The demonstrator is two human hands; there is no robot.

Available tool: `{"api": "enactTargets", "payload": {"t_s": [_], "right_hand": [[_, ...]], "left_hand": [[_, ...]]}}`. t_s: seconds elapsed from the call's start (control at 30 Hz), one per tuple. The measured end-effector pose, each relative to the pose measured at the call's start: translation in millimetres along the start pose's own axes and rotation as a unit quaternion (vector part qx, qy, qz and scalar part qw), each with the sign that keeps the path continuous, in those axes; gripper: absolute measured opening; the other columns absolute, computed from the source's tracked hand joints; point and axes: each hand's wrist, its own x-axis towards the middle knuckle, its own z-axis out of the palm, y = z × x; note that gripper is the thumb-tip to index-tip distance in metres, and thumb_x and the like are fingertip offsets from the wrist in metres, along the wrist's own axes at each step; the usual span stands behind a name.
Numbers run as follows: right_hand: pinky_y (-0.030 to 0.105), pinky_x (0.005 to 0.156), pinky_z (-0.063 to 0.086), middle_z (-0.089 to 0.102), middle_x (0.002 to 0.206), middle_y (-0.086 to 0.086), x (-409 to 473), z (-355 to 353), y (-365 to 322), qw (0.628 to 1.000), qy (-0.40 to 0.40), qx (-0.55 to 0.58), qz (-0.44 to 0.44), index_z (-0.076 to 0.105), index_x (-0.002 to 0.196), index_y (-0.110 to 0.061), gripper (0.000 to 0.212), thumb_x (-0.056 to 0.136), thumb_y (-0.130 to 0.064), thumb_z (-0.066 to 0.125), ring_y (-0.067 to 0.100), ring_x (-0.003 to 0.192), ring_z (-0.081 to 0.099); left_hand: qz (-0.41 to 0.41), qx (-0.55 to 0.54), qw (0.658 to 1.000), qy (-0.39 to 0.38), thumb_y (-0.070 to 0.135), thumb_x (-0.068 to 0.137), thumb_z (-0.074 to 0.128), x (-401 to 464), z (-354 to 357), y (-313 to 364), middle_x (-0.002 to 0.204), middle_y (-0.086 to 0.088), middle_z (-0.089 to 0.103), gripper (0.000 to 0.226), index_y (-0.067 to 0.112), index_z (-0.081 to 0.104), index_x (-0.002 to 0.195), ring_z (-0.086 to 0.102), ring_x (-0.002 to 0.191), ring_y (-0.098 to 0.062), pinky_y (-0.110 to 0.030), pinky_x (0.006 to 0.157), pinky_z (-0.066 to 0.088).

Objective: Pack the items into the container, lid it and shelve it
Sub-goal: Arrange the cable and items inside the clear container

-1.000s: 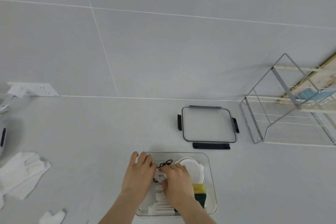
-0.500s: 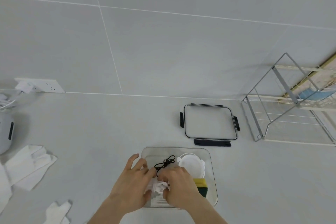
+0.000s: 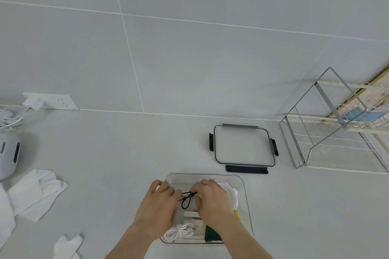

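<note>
Clear container (image 3: 245,191) on the desk (image 3: 117,164) already holds most items. Both hands' grips, left hand (image 3: 156,206) and right hand (image 3: 212,202), pinch a black cord (image 3: 186,198) inside. Lid (image 3: 242,146) and wire shelf (image 3: 336,132) wait unused.

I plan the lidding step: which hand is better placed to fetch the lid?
Right, probably. The lid lies beyond the container, toward the right, nearer the right hand than the left hand.
</note>
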Motion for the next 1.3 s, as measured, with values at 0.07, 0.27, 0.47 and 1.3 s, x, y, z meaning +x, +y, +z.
{"api": "enactTargets", "payload": {"t_s": [0.07,0.27,0.47,1.3], "right_hand": [[0.031,0.084,0.049,0.064,0.116,-0.006,10.2,1.4,-0.1,0.999,-0.020,-0.036,-0.022,0.063,0.119,-0.025,0.041,0.084,-0.005,0.058,0.018,0.111,0.052],[0.039,0.091,0.047,0.064,0.113,0.008,25.1,19.1,0.0,0.990,-0.081,-0.116,-0.027,0.060,0.112,-0.014,0.037,0.078,0.003,0.065,0.028,0.108,0.054],[0.036,0.099,0.041,0.068,0.111,0.004,26.3,29.4,10.6,0.994,-0.045,-0.092,-0.027,0.059,0.119,-0.019,0.045,0.077,-0.004,0.068,0.026,0.109,0.055],[0.027,0.071,0.054,0.071,0.080,-0.016,-10.8,3.2,19.8,0.987,0.146,0.057,0.029,0.069,0.089,-0.029,0.014,0.081,-0.023,0.060,0.009,0.076,0.063]], "left_hand": [[-0.016,0.003,1.000,0.001,0.024,0.067,0.072,10.7,-4.4,6.1,0.078,0.008,0.069,0.024,0.024,0.067,0.091,0.061,0.093,-0.020,-0.036,0.092,0.044],[-0.083,0.040,0.995,-0.040,0.030,0.089,0.053,38.2,11.7,23.8,0.101,-0.001,0.071,0.021,0.019,0.059,0.105,0.042,0.123,-0.027,-0.046,0.110,0.013],[-0.121,0.022,0.992,-0.034,0.040,0.092,0.051,42.3,28.1,30.1,0.107,0.002,0.070,0.028,0.025,0.059,0.114,0.034,0.132,-0.029,-0.049,0.112,0.000],[0.025,0.080,0.992,-0.095,0.002,0.083,0.051,3.3,2.5,8.0,0.090,-0.003,0.074,0.032,0.021,0.058,0.108,0.037,0.133,-0.026,-0.052,0.117,-0.013]]}}
